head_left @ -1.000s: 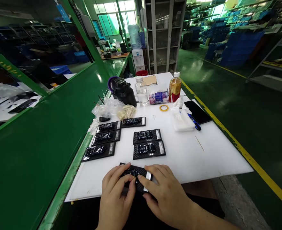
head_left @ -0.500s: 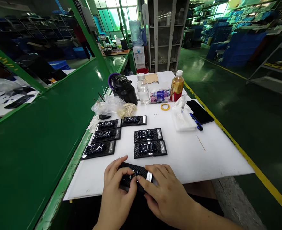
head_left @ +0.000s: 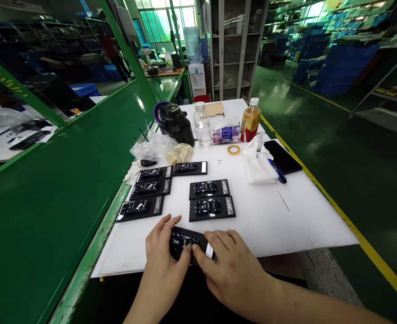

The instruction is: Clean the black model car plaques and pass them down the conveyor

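Both hands, the left hand (head_left: 163, 256) and right hand (head_left: 228, 270), clasp a black car plaque (head_left: 189, 240) at the tabletop (head_left: 286, 225) edge, apparently pinching it steady from either end.

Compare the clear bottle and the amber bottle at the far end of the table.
The clear bottle holds colourless liquid; the amber bottle holds brownish drink. The amber bottle carries a red label; the clear bottle looks bare. The clear bottle stands left of the amber one. Both stand upright with white caps.
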The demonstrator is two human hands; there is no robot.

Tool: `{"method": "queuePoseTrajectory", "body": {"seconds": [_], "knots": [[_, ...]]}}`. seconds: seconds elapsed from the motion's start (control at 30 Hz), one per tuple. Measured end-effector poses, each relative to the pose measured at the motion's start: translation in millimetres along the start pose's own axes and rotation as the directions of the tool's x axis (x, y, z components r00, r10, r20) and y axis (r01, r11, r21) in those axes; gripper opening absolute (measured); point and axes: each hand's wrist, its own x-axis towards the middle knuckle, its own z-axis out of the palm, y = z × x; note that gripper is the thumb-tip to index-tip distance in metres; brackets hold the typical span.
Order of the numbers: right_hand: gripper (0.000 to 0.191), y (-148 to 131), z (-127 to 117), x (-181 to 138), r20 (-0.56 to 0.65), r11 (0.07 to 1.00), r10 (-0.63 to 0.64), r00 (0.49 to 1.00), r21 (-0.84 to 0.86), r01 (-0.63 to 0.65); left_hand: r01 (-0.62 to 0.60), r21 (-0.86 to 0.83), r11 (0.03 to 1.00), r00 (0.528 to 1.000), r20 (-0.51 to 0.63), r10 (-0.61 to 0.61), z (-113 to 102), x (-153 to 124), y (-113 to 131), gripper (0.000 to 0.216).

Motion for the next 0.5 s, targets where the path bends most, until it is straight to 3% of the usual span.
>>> {"method": "queuePoseTrajectory", "body": {"seconds": [0.23, 0.37, 0.5], "knots": [[0.042, 17, 0, -7, -0.039, 0.991, -0.050, 0.998, 0.126, 0.055, 0.084, -0.036, 0.996, 0.996, 0.003, -0.084, -2, 1, 7, 0.049], [0.042, 16, 6, -9, -0.103, 0.990, -0.044, 0.994, 0.130, 0.058, 0.110, -0.063, 0.992, 0.994, -0.009, -0.111, 0, 0, 10, 0.047], [0.044, 13, 7, -6, -0.082, 0.992, -0.044, 0.996, 0.112, 0.053, 0.111, -0.099, 0.989, 0.993, -0.019, -0.113, 1, -1, 11, 0.047]]}}
